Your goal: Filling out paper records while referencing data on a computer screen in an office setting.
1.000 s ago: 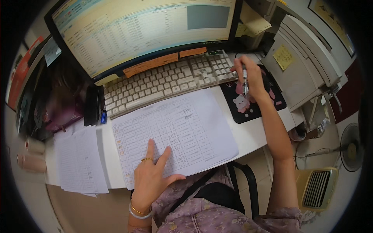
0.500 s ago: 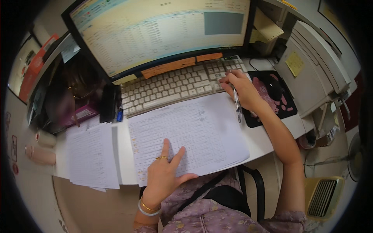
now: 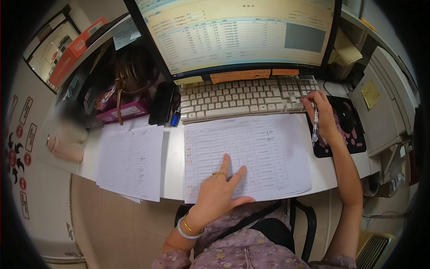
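Observation:
My left hand (image 3: 218,190) rests on a stack of printed table sheets (image 3: 293,172), its index and middle fingers stretched over the rows and the thumb out by the near edge. A ring and two bangles are on that hand and wrist. At the number pad of the off-white keyboard (image 3: 237,99), my right hand (image 3: 326,115) has its fingers bent over the keys. A pen (image 3: 315,127) is held in it, pointing down beside the palm. Behind the keyboard stands a lit monitor (image 3: 233,42) showing a table with a grey box.
Another pile of sheets (image 3: 125,161) lies left. Beyond it are a black phone (image 3: 162,103), a blue-capped marker (image 3: 175,117) and a brown-strapped bag (image 3: 119,96). A dark mouse (image 3: 345,119) sits on a patterned pad (image 3: 358,144), near a grey printer-like machine (image 3: 380,96). A pink bottle (image 3: 65,149) stands far left.
The view has swung, so the desk and both hands appear farther right. My left hand stays spread on the sheets; my right stays at the number pad with the pen.

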Demonstrator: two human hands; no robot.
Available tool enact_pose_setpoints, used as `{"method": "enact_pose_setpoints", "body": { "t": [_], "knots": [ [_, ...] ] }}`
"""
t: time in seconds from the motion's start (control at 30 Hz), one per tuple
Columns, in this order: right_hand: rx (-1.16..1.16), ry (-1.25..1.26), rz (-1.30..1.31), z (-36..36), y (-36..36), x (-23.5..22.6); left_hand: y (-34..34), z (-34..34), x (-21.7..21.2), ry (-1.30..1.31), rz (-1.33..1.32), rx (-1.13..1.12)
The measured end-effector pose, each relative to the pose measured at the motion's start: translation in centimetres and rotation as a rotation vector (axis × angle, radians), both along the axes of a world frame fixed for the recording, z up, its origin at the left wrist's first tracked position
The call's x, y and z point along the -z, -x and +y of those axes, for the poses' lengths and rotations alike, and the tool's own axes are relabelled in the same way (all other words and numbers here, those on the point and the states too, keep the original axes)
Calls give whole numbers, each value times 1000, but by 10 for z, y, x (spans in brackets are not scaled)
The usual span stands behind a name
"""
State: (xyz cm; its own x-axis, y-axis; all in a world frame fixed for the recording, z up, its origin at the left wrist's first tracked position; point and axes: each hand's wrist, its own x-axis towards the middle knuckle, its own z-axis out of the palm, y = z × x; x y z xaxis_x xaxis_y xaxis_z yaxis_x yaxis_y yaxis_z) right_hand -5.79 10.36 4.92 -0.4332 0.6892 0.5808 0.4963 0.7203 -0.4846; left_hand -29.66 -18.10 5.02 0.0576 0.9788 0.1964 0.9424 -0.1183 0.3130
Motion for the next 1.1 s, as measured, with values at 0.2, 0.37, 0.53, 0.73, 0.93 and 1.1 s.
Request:
{"method": "enact_pose_setpoints", "body": {
  "t": [0.2, 0.37, 0.53, 0.73, 0.93, 1.1],
  "knots": [
    [-37, -33, 9, -1, 0, 1, -2, -3, 0, -11, 0, 4],
    [-50, -45, 17, -2, 3, -4, 1, -2, 0, -2, -21, 32],
    [-30, -52, 10, -1, 3, -3, 1, 0, -1, -19, -10, 9],
    [-36, -65, 27, -3, 2, -4, 0, -1, -4, 5, -10, 10],
    [-16, -42, 11, -4, 1, -4, -1, 0, -4, 16, -16, -8],
    [4, -26, -8, -4, 1, -5, -2, 1, -6, 35, -19, -17]
  ]
}}
